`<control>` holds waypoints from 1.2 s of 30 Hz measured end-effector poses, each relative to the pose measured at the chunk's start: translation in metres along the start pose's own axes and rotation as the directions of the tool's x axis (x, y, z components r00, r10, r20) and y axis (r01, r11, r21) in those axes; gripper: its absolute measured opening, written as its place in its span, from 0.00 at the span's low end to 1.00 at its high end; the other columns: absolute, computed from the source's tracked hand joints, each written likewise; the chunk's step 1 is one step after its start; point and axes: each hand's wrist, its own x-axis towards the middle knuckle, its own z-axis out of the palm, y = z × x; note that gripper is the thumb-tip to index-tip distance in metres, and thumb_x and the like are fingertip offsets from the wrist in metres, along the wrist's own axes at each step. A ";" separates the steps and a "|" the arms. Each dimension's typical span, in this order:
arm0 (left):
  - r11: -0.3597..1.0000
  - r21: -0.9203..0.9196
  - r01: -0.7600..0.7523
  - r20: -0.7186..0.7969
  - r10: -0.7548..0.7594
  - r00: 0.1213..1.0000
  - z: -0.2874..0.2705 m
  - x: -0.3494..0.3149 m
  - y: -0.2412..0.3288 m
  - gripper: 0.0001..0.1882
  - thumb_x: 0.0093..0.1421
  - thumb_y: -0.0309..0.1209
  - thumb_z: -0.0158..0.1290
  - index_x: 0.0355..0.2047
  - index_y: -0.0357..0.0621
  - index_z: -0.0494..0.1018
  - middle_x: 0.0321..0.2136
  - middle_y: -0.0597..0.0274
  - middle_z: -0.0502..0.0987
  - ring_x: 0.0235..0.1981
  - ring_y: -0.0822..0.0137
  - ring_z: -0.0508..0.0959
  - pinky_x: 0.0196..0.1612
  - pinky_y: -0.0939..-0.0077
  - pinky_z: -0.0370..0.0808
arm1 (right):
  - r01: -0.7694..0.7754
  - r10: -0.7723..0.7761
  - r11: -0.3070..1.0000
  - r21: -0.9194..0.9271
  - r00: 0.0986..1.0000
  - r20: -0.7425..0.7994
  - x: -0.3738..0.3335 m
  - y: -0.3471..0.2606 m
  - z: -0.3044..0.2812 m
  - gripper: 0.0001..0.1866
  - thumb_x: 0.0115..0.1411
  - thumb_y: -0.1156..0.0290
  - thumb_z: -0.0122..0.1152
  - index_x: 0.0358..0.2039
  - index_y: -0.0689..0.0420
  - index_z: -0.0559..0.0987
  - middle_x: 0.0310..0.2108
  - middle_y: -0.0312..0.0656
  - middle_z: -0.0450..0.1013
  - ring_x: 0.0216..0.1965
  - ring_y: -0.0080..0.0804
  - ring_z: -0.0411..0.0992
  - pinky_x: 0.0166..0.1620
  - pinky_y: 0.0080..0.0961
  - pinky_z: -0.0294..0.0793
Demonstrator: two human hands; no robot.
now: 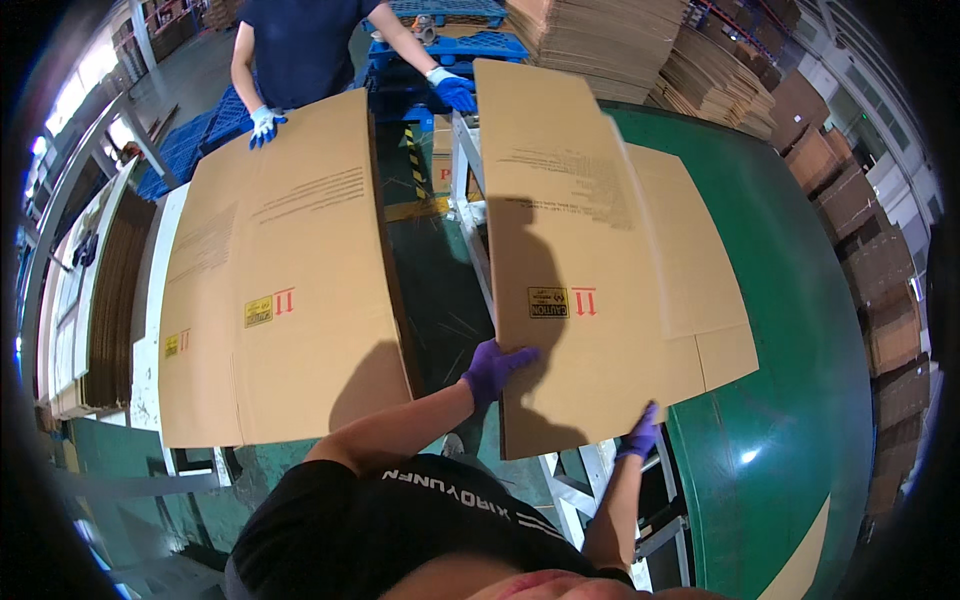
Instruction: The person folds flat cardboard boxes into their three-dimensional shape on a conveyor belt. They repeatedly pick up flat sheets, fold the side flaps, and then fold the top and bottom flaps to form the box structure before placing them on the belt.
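A flattened cardboard box [570, 250], printed with red arrows and a yellow-black label, lies right of the middle, partly over another cardboard sheet [690, 260]. My left hand [495, 370], in a purple glove, grips its left edge with the thumb on top and the fingers hidden beneath. At the near edge, my gloved right hand [640, 432] is closed on the cardboard. Across from me a person in a dark shirt has one blue-and-white gloved hand [453, 90] by the box's far left corner. The person's other hand [265, 125] rests on a second flattened box [300, 250] at left.
A green surface [800, 330] spreads out at right. Under the boxes show metal frames [575, 495]. Blue pallets [450, 45] and cardboard stacks [600, 30] stand at the back; more stacks [115, 300] are at left. A gap separates the two large boxes.
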 end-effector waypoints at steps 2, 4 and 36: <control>0.994 0.105 -0.002 -0.084 0.011 0.996 -0.006 -0.028 0.015 0.16 0.56 0.27 0.59 0.44 0.36 0.74 0.37 0.59 0.79 0.36 0.69 0.79 0.42 0.73 0.77 | -0.504 0.370 0.755 0.419 0.856 0.362 -0.040 0.051 0.026 0.31 0.64 0.46 0.47 0.60 0.53 0.65 0.54 0.44 0.69 0.53 0.45 0.68 0.55 0.44 0.67; 0.996 0.073 -0.047 -0.095 0.054 0.994 -0.026 -0.059 0.036 0.17 0.56 0.26 0.59 0.45 0.35 0.74 0.38 0.57 0.79 0.37 0.68 0.79 0.42 0.73 0.77 | -0.547 0.391 0.734 0.403 0.825 0.408 -0.100 0.024 0.082 0.30 0.65 0.50 0.45 0.60 0.57 0.65 0.57 0.45 0.67 0.57 0.46 0.64 0.59 0.46 0.62; -0.046 0.932 -0.360 0.309 0.624 0.718 -0.362 -0.424 0.091 0.19 0.53 0.34 0.54 0.47 0.45 0.72 0.51 0.54 0.71 0.56 0.51 0.67 0.59 0.57 0.63 | -0.245 0.819 0.359 -0.901 -0.381 0.430 -0.661 -0.009 0.352 0.30 0.62 0.44 0.46 0.45 0.63 0.70 0.33 0.49 0.75 0.29 0.39 0.76 0.30 0.34 0.75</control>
